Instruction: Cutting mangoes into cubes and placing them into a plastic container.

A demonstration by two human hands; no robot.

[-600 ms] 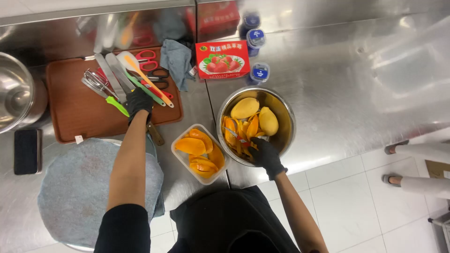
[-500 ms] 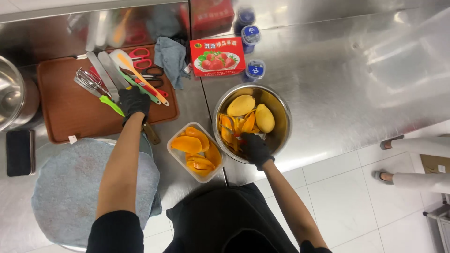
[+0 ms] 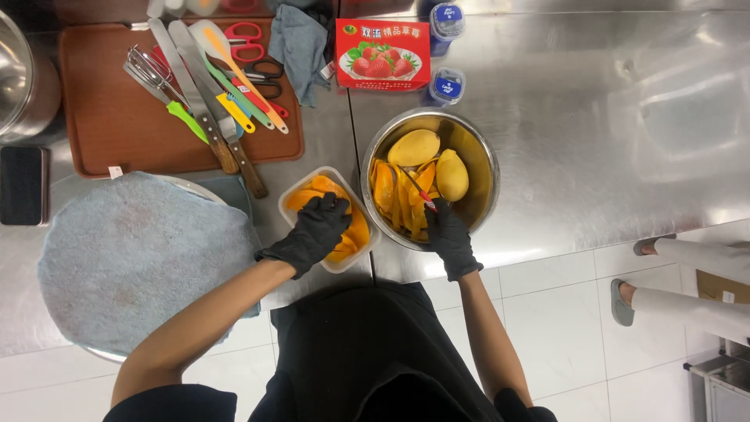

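My left hand (image 3: 314, 231), in a black glove, rests on the orange mango pieces in a clear plastic container (image 3: 291, 216) at the counter's front edge. My right hand (image 3: 446, 230), also gloved in black, reaches into a steel bowl (image 3: 482, 156) and grips a small red-handled tool (image 3: 419, 191) over the mango peels. Two whole peeled yellow mangoes (image 3: 414, 147) lie in the bowl beside orange strips of peel.
A brown tray (image 3: 117, 125) holds knives, a whisk, scissors and spatulas. A round board covered by a grey cloth (image 3: 133, 258) sits at left. A red fruit box (image 3: 383, 53), two small blue-lidded pots, a steel pot (image 3: 23, 78). Another person's feet (image 3: 633, 289) stand at right.
My left hand came back from the tools on the tray to the plastic container of mango pieces. My right hand stayed in the bowl.
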